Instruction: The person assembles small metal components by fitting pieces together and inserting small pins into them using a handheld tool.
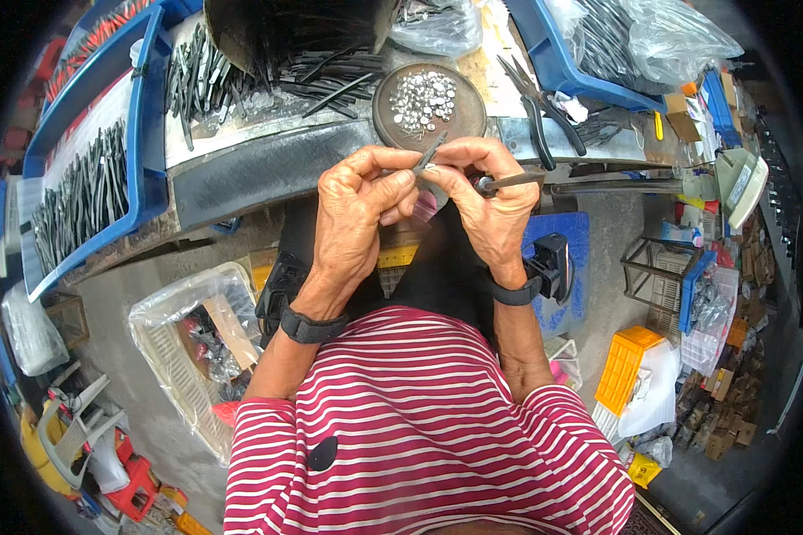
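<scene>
a: state of the hands?

b: left hand [357,192] pinching a slim dark strip [432,152] between thumb and forefinger; right hand [495,201] pinching at the same strip from the other side; a tiny pale bit [431,167] shows at the fingertips, too small to identify.

a: where is the strip, exactly?

b: held tilted at the near edge of the bench [268,169]; its tip overlaps the near rim of a round brown dish [385,116] in this view; height above the dish cannot be told.

a: and the dark rod [517,179] beside the right hand?

b: it runs out to the right; whether that hand grips it, cannot tell; pliers [534,129] lie on the bench right of the dish, untouched.

a: progress?

b: judgement only; one strip appears to be mid-step, both hands on it, not yet set down; many small shiny pieces [424,98] are left in the dish, so supply looks ample; a heap of loose strips [201,76] lies left of the dish; further strips [85,192] stand in the left blue bin [150,134], others, partly under plastic, in the right blue bin [589,87]; which are finished and which are waiting, cannot tell.
</scene>
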A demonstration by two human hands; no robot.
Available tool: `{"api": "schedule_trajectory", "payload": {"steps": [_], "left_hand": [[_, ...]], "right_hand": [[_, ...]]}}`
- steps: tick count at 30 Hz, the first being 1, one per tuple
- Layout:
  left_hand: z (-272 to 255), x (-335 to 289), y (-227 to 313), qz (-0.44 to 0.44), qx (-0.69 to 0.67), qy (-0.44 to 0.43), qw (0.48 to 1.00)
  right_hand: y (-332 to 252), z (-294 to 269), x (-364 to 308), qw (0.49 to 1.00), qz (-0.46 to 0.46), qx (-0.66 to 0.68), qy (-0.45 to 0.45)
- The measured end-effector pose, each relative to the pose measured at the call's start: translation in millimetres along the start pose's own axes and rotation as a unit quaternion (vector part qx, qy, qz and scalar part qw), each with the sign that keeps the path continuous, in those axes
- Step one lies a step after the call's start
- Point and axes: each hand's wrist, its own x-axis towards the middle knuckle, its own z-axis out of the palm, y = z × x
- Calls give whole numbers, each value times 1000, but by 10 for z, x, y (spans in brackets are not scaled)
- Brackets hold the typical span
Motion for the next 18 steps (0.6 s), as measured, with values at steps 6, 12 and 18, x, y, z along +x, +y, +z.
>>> {"api": "schedule_trajectory", "payload": {"steps": [6,12,18], "left_hand": [[-35,62,23,-4,-8,-46,999],[39,96,34,1,-42,-65,997],[174,139,2,126,115,14,985]], "right_hand": [[-85,-43,58,973,155,170,-1],[-3,-52,114,926,214,311,11],[-10,-37,178,954,188,231,36]]}}
